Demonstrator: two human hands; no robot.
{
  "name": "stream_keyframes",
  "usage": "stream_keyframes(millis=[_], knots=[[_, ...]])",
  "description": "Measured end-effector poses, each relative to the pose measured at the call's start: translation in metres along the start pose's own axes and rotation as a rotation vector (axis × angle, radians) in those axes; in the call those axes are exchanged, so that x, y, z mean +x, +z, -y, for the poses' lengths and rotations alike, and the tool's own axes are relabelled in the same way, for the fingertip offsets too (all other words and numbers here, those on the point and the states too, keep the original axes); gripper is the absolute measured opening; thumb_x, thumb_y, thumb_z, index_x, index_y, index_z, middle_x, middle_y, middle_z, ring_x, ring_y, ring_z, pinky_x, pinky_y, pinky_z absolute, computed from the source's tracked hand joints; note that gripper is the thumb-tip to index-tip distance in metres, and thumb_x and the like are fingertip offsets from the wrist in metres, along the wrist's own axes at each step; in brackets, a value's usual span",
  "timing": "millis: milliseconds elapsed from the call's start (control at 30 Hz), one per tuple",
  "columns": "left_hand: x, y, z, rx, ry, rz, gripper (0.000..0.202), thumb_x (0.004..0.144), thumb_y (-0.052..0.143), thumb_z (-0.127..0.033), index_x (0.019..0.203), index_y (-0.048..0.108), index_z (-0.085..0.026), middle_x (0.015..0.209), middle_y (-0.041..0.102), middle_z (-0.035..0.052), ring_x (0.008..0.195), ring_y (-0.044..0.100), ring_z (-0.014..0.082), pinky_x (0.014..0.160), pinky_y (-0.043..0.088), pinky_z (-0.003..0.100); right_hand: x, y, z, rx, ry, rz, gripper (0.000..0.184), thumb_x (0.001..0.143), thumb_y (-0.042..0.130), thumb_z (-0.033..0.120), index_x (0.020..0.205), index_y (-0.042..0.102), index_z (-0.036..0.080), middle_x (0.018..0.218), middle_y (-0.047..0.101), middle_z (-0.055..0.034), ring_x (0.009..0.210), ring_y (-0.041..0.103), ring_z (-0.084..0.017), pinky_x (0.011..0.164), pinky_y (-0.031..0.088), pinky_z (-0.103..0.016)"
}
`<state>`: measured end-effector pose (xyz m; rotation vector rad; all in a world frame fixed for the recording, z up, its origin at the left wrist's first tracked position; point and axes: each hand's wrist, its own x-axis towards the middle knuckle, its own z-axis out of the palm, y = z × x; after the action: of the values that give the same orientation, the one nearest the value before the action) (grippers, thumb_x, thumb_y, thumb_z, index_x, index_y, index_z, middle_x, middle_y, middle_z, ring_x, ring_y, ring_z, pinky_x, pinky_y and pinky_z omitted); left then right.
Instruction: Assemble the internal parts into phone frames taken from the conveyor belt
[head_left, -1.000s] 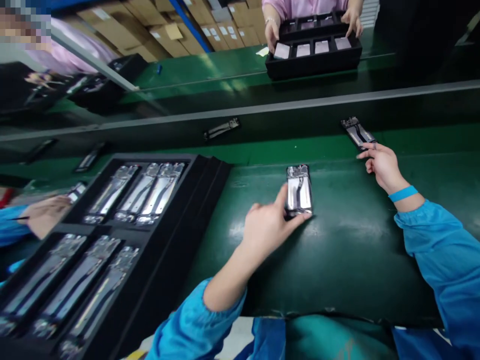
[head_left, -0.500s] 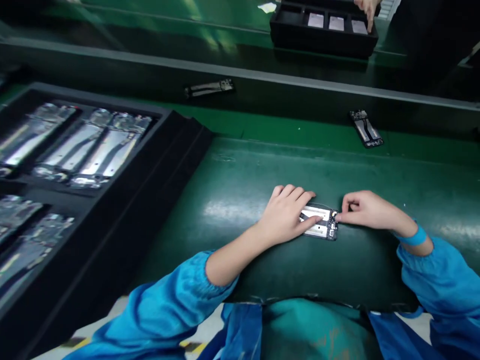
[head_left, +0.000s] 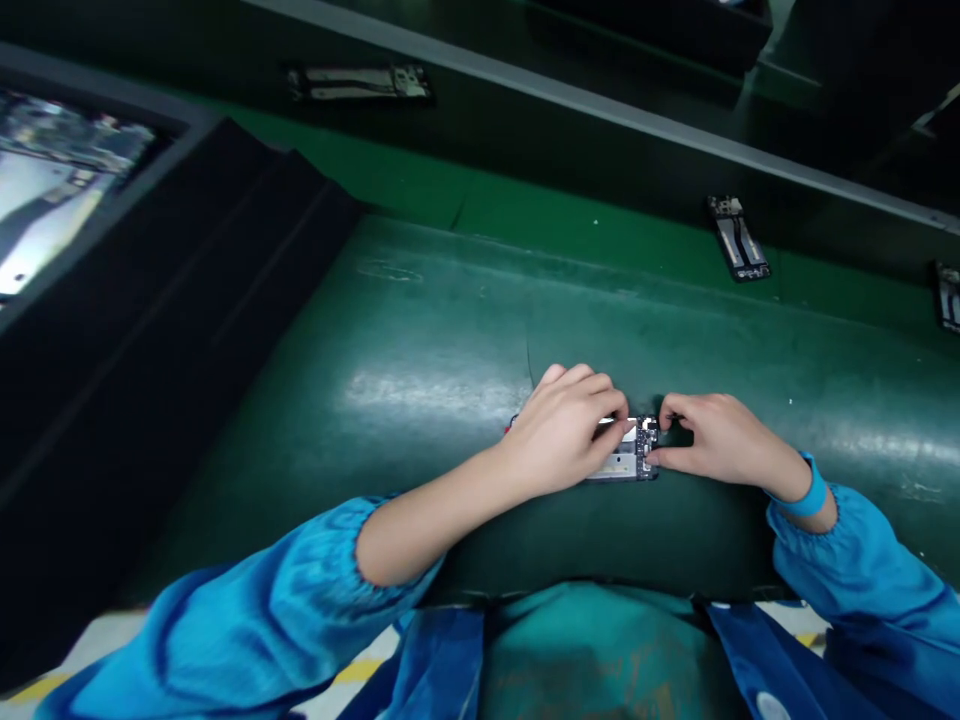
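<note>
In the head view, a phone unit (head_left: 621,466) is being handled flat on the green worktop (head_left: 442,330), directly in front of the body, with its circuit-board end being turned to the right. Its left part is being covered by the left hand (head_left: 571,432), whose thumb and forefinger are being brought almost together over the unit; whether anything is being pinched there cannot be told. At the board end, the edge is being met by the thumb of the right hand (head_left: 716,435), a narrow gap being formed below its curled forefinger; whether a small part is being gripped cannot be told either.

Work on this unit is apparently being carried on rather than finished, as both hands are being applied to it; what is done on it is being hidden by the fingers. Three other units, at the upper left (head_left: 360,84), the upper right (head_left: 739,238) and the right edge (head_left: 949,296), are being left untouched. At far left, another unit (head_left: 45,205) is being held in a black tray (head_left: 165,270).
</note>
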<state>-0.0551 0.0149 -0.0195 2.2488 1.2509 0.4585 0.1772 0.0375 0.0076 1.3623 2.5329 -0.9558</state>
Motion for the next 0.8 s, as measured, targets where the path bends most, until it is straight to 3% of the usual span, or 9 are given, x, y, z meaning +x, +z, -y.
stream_keyframes(millis=[67, 133, 233, 300, 800], knots=[[0.000, 0.000, 0.000, -0.009, 0.041, -0.010, 0.018, 0.097, 0.055, -0.031, 0.089, 0.067, -0.020, 0.084, 0.064, 0.0018, 0.087, 0.054, 0.0199, 0.076, 0.031, 0.036, -0.001, 0.000, 0.001, 0.141, 0.056, 0.002, 0.025, 0.088, 0.071, 0.037, 0.074, 0.059, 0.020, 0.062, 0.057, 0.0033, 0.056, 0.052, -0.014, 0.053, 0.030, -0.025], [0.001, 0.003, -0.001, -0.011, 0.089, -0.038, 0.020, 0.098, 0.053, -0.030, 0.090, 0.068, -0.020, 0.085, 0.064, 0.0023, 0.088, 0.054, 0.0199, 0.076, 0.031, 0.035, -0.002, 0.002, 0.003, 0.347, 0.176, 0.086, 0.034, 0.093, 0.062, 0.034, 0.063, 0.056, 0.019, 0.053, 0.049, 0.0045, 0.048, 0.045, -0.011, 0.046, 0.029, -0.023], [0.000, 0.008, -0.001, 0.000, 0.132, -0.088, 0.024, 0.099, 0.050, -0.030, 0.088, 0.068, -0.020, 0.083, 0.064, 0.0030, 0.087, 0.054, 0.0198, 0.076, 0.031, 0.036, 0.001, 0.004, 0.006, 0.615, 0.377, 0.317, 0.034, 0.095, 0.055, 0.033, 0.065, 0.062, 0.018, 0.046, 0.047, 0.0053, 0.038, 0.046, -0.010, 0.038, 0.034, -0.020], [-0.002, 0.012, 0.000, 0.002, 0.140, -0.105, 0.025, 0.099, 0.050, -0.030, 0.086, 0.068, -0.019, 0.082, 0.065, 0.0033, 0.086, 0.054, 0.0199, 0.075, 0.032, 0.036, 0.004, 0.006, 0.009, 0.723, 0.454, 0.385, 0.034, 0.096, 0.053, 0.031, 0.067, 0.065, 0.017, 0.044, 0.048, 0.0054, 0.034, 0.047, -0.010, 0.035, 0.038, -0.018], [-0.004, 0.015, 0.000, -0.091, 0.138, -0.094, 0.027, 0.097, 0.051, -0.028, 0.077, 0.067, -0.019, 0.078, 0.064, 0.0031, 0.085, 0.051, 0.0193, 0.073, 0.032, 0.036, 0.005, 0.013, 0.003, 0.872, 0.487, 0.343, 0.038, 0.094, 0.058, 0.041, 0.067, 0.067, 0.016, 0.040, 0.051, 0.0050, 0.031, 0.046, -0.010, 0.033, 0.043, -0.017]])
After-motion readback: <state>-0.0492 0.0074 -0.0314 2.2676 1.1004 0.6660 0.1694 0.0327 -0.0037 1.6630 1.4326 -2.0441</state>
